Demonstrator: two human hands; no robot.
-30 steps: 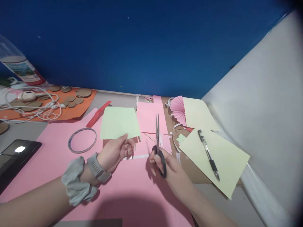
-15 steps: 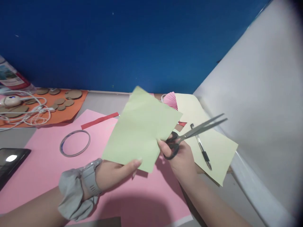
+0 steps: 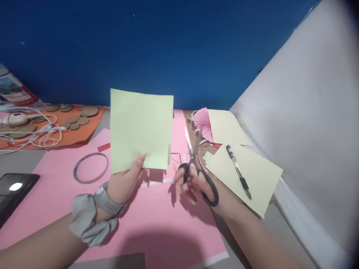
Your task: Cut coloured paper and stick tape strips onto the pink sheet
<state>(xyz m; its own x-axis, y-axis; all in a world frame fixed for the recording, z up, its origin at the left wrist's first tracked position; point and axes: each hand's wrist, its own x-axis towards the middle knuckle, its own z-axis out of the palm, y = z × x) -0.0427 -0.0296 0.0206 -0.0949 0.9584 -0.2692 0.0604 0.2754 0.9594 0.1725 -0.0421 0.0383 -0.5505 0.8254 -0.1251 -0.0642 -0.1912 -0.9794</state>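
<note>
My left hand (image 3: 126, 183) pinches the lower edge of a light green sheet of paper (image 3: 141, 129), thumb in front and fingers behind. The sheet stands nearly upright above the table, and a second layer shows along its right edge. To the right of it, my right hand (image 3: 193, 186) holds black-handled scissors (image 3: 193, 158) by the finger loops. Their blades point up and away, slightly parted and blurred, apart from the paper. Beneath both hands lies a large pink sheet (image 3: 168, 224).
A black pen (image 3: 239, 172) rests on pale green paper (image 3: 262, 175) at right, near a pink paper fan (image 3: 203, 123). On the left are a tape ring (image 3: 91, 168), a phone (image 3: 17, 194), white cables (image 3: 47, 130) and cardboard pieces (image 3: 88, 111) on orange paper (image 3: 84, 130). A blue wall (image 3: 179, 48) stands behind.
The green sheet has moved left and turned upright in my left hand. My right hand has come off the sheet, and the scissors have swung from pointing right to pointing up, their blades wider apart.
</note>
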